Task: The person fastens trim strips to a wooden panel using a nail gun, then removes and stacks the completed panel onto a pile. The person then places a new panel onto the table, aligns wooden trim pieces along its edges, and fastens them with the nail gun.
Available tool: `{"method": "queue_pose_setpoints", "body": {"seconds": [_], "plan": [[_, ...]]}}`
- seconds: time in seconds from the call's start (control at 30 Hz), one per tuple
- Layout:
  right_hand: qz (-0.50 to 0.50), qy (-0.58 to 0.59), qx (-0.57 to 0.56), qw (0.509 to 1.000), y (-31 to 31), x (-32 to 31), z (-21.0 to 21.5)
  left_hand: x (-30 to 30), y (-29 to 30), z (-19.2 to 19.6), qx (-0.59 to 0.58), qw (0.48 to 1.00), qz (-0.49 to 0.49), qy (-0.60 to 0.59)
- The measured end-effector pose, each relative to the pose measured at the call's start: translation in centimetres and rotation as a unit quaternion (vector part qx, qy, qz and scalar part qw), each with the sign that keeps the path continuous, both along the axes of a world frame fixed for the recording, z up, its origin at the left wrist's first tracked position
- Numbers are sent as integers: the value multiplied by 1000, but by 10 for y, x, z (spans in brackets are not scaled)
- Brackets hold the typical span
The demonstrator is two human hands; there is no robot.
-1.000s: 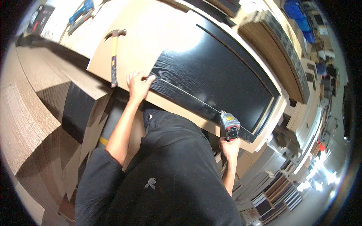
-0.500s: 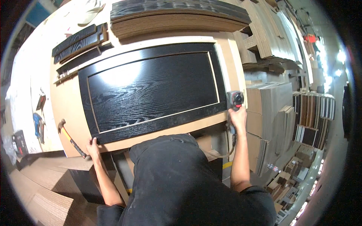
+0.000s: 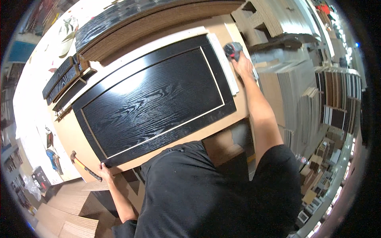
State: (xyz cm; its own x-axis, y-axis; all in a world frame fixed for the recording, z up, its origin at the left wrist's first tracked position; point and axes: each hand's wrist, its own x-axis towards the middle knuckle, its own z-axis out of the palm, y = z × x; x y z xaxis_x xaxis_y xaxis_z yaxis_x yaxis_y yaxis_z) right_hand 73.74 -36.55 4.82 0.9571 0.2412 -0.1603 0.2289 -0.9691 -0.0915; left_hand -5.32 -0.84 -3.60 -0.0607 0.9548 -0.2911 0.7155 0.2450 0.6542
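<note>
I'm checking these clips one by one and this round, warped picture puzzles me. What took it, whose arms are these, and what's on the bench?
There is no machine here. A person wears a wide fisheye camera on the head, looking down, so straight edges bend and the dark mass at the bottom is their own shirt. Both arms are theirs. On the bench lies a black wood-grain door panel with a raised frame. The left hand touches the panel's near left corner, beside a hammer. The right hand reaches to the far right corner and holds a tape measure. More dark panel pieces lie at the far left, and stacked boards stand to the right.
</note>
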Motion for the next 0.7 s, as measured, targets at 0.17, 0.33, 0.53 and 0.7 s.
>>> {"method": "queue_pose_setpoints", "body": {"seconds": [0.17,0.33,0.53,0.7], "plan": [[4,-10,53,999,-6,-7,-7,3,2,-1,-24,997,-32,-69],[21,-193,148,970,-36,-66,-10,26,2,12,10,995,-102,5],[-202,-77,219,951,-71,-188,-30,44,1,18,50,991,-123,24],[-189,-78,146,968,-70,-221,-41,62,25,6,73,975,-170,122]]}}
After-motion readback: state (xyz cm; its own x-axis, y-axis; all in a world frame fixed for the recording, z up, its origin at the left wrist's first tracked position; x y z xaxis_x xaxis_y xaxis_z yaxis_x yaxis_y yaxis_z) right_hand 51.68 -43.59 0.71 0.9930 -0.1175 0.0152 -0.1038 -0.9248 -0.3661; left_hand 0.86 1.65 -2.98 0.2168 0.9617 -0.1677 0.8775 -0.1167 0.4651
